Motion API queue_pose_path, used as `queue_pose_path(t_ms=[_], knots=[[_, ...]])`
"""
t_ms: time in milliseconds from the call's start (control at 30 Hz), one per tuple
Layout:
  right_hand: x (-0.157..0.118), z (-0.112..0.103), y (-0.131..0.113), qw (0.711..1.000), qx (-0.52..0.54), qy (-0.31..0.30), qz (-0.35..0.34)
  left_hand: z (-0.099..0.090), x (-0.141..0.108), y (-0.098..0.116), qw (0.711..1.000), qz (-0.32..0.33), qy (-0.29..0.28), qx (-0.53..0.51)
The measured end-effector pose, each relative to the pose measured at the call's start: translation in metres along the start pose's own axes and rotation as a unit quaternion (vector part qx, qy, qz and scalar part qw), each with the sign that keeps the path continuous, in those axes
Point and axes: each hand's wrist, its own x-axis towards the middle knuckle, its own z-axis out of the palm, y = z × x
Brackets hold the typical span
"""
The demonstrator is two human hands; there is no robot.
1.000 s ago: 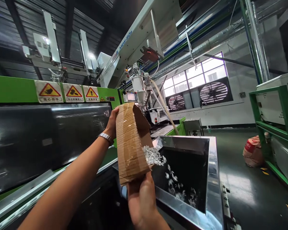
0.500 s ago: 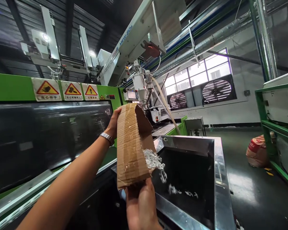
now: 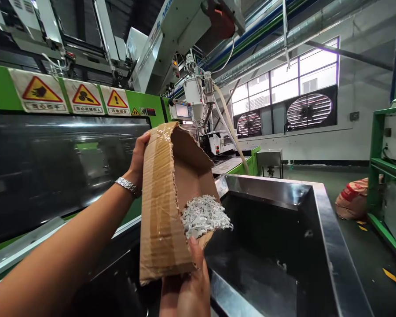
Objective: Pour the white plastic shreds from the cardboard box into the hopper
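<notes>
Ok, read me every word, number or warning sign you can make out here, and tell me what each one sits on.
"MEW", cut off by the frame edge: white overhead arm.
Letters before it on that arm: too blurred to read.
Three yellow triangle warning signs on the green machine: captions beneath too small to read.
Small labels beside them: unreadable.
Red print on the sack: unreadable.
Cardboard box: no text.

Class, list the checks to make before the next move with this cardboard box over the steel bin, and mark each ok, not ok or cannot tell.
1. Left hand grips the top of the cardboard box: ok.
2. Right hand supports its lower end: ok.
3. Box mouth over the steel bin: ok.
4. White plastic scraps gathered at the open edge: ok.
5. Box bottom sound: cannot tell.
</notes>
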Motion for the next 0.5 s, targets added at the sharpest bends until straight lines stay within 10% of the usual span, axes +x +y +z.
queue_pose_path(t_ms=[500], knots=[[-0.009, 0.009, -0.01, 0.999, 0.03, 0.033, 0.03, -0.023, -0.006, -0.009, 0.998, 0.057, 0.002, 0.012]])
